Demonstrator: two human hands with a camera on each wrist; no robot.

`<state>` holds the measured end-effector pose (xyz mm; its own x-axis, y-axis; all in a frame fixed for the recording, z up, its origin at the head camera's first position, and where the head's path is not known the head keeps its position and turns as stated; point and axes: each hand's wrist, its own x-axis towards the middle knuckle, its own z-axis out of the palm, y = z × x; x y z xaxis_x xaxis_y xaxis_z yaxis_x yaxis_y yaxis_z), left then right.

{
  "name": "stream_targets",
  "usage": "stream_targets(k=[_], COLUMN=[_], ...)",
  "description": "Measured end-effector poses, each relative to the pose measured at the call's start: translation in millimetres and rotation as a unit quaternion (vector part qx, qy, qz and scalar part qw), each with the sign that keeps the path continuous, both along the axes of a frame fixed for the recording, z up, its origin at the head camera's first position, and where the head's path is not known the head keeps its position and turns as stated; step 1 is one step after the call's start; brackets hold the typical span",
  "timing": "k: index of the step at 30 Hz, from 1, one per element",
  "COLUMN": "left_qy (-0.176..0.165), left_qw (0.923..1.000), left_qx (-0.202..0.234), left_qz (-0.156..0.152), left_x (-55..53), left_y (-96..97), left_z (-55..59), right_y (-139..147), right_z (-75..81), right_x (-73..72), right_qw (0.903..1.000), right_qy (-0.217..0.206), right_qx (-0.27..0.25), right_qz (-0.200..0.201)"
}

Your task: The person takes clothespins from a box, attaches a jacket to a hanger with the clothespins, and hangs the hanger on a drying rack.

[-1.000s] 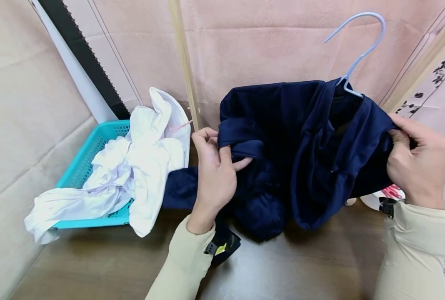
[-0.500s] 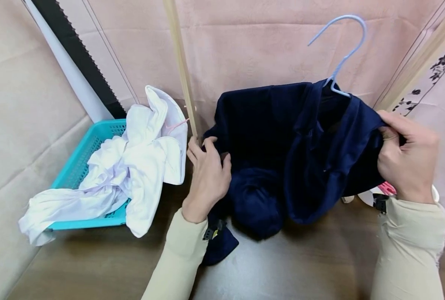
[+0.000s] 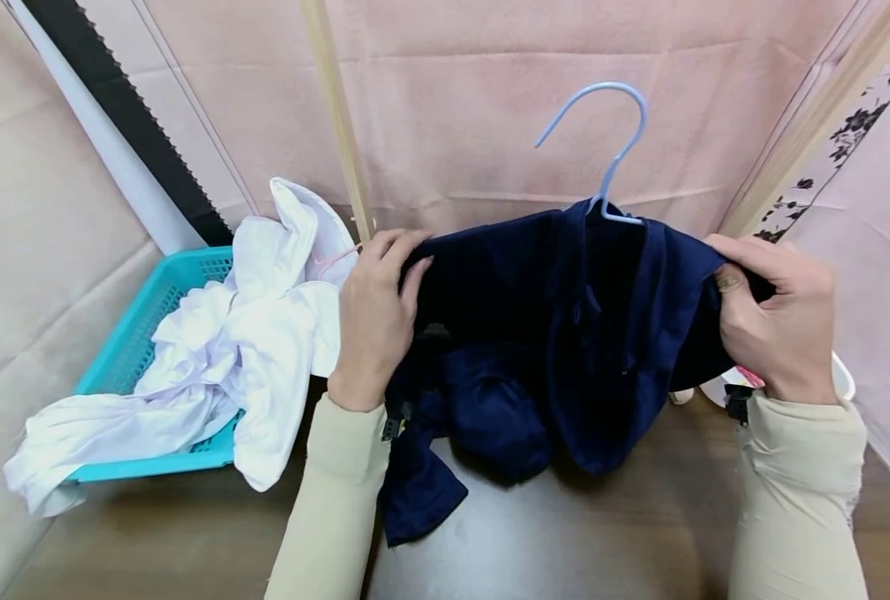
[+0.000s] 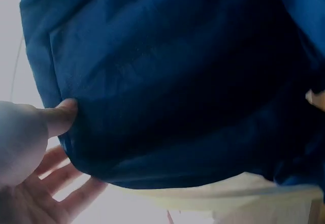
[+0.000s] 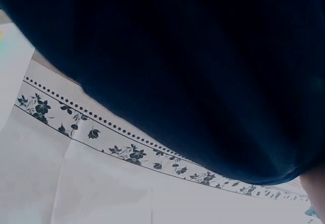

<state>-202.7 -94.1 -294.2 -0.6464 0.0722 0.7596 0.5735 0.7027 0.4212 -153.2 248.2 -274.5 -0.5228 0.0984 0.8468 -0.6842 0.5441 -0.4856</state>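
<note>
A navy top (image 3: 658, 325) with an open neckline hangs on a light blue hanger (image 3: 642, 121), whose hook stands up above the neck. My left hand (image 3: 376, 312) pinches the top's left shoulder end. In the left wrist view, the thumb (image 4: 63, 117) lies on the front of the cloth and the other fingers reach behind it. My right hand (image 3: 778, 317) grips the opposite shoulder end, thumb in front. Cloth fills most of the right wrist view, with only a sliver of skin (image 5: 314, 191) at its right edge. The lower part of the top droops in folds over the table.
To the left, a teal basket (image 3: 126, 350) holds white clothes (image 3: 265, 325) that spill over its rim. A wooden pole (image 3: 336, 108) rises behind my left hand, another (image 3: 812, 125) at the right. Partly behind my right wrist is a white dish (image 3: 842, 379) with something pink.
My left hand has let go of the bunched cloth, opened, and taken hold of the shoulder edge higher up. The hanger and top have shifted left and lower in view; my right hand keeps its grip.
</note>
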Motion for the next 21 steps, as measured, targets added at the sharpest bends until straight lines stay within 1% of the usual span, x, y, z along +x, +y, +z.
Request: stream_targets(k=[2, 5, 8, 11, 12, 14, 15, 17, 19, 21], left_qy=[0.017, 0.035, 0.030, 0.006, 0.003, 0.008, 0.016, 0.049, 0.092, 0.138], left_qw=[0.9998, 0.9993, 0.9990, 0.9984, 0.9981, 0.9977, 0.9973, 0.9956, 0.9923, 0.9874], left_qx=[0.006, 0.011, -0.001, -0.017, -0.024, -0.042, -0.051, -0.068, -0.074, -0.064], left_qz=[0.003, -0.010, -0.032, -0.054, -0.057, -0.053, -0.049, -0.041, -0.037, -0.043], left_x=[-1.2, -2.7, -2.1, 0.4, 1.9, 4.5, 5.8, 7.2, 6.5, 4.1], left_y=[-3.8, -9.6, -15.8, -20.8, -20.9, -17.1, -13.1, -1.6, 10.9, 20.1], left_z=[0.4, 2.0, 5.5, 8.6, 9.1, 8.6, 7.6, 4.5, -0.1, -5.2], right_y=[-3.1, -5.4, -4.3, -2.3, -1.9, -2.0, -2.6, -4.3, -5.6, -5.4], right_z=[0.1, 0.2, 1.3, 2.4, 2.8, 3.7, 4.0, 5.0, 4.9, 3.8], right_x=[0.0, -0.9, -0.6, 1.3, 2.0, 3.2, 3.8, 4.2, 4.0, 3.2], right_qw=[0.9999, 0.9993, 0.9988, 0.9982, 0.9978, 0.9969, 0.9965, 0.9964, 0.9966, 0.9966], right_qy=[0.001, -0.004, -0.015, -0.037, -0.044, -0.054, -0.057, -0.060, -0.060, -0.064], right_qx=[-0.017, -0.037, -0.046, -0.046, -0.048, -0.051, -0.052, -0.048, -0.042, -0.037], right_qz=[0.001, 0.003, 0.002, -0.009, -0.014, -0.025, -0.031, -0.036, -0.038, -0.036])
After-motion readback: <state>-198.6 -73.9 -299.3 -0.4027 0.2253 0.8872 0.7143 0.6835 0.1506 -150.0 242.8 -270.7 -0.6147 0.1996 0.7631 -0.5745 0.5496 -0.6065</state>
